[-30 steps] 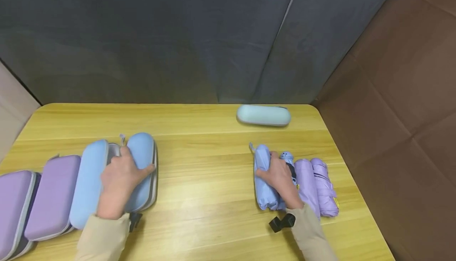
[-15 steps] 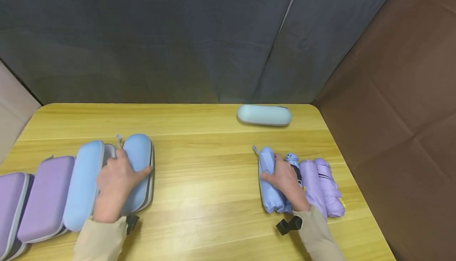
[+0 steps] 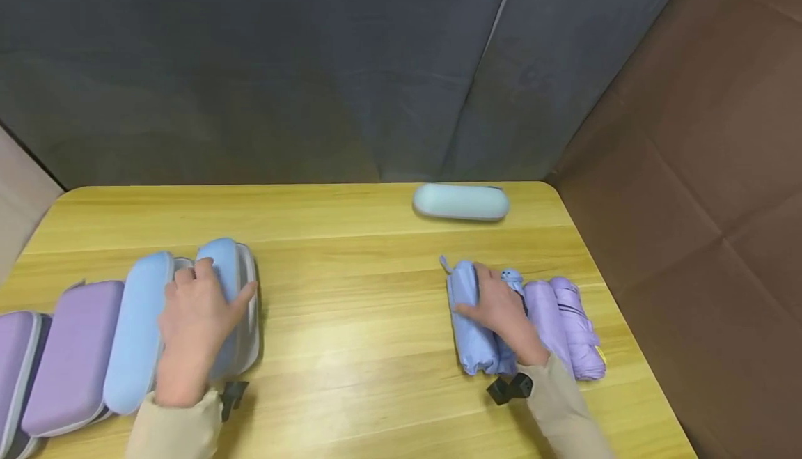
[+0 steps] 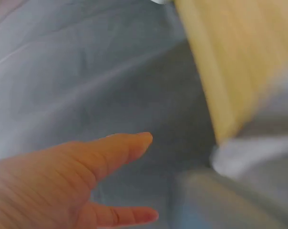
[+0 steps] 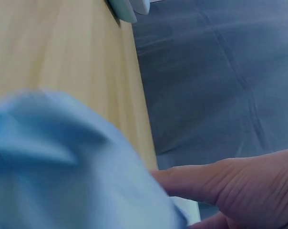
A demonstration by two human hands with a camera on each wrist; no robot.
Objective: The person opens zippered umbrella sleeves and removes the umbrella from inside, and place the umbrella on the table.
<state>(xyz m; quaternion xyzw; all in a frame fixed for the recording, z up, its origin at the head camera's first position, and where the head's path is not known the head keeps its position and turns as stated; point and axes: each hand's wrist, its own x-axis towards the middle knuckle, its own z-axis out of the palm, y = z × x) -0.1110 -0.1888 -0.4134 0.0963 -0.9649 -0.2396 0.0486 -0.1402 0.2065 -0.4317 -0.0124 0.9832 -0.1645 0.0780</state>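
Note:
At the left row's right end, my left hand point(image 3: 194, 313) spans a blue zip case point(image 3: 227, 264), fingers on its left and thumb stretched toward its grey-rimmed right side. The case leans left. In the left wrist view the thumb point(image 4: 125, 145) shows against the curtain; firm contact cannot be seen. My right hand point(image 3: 501, 306) holds the leftmost folded blue umbrella point(image 3: 468, 333), thumb across it and fingertips hidden on its right. Its cloth point(image 5: 87, 181) fills the right wrist view's lower left. Another blue umbrella point(image 3: 511, 276) with a face print lies partly under that hand.
Left of the hand lie another blue case point(image 3: 134, 333) and purple cases point(image 3: 78, 354). Two purple folded umbrellas point(image 3: 545, 313) lie at right. A pale green case point(image 3: 460, 202) sits near the table's point(image 3: 344, 306) back edge, before a dark curtain point(image 3: 282, 83).
The left row has shifted left, and its end case has tipped, showing more of its grey side. The umbrellas moved slightly right, then stayed about still under my right hand.

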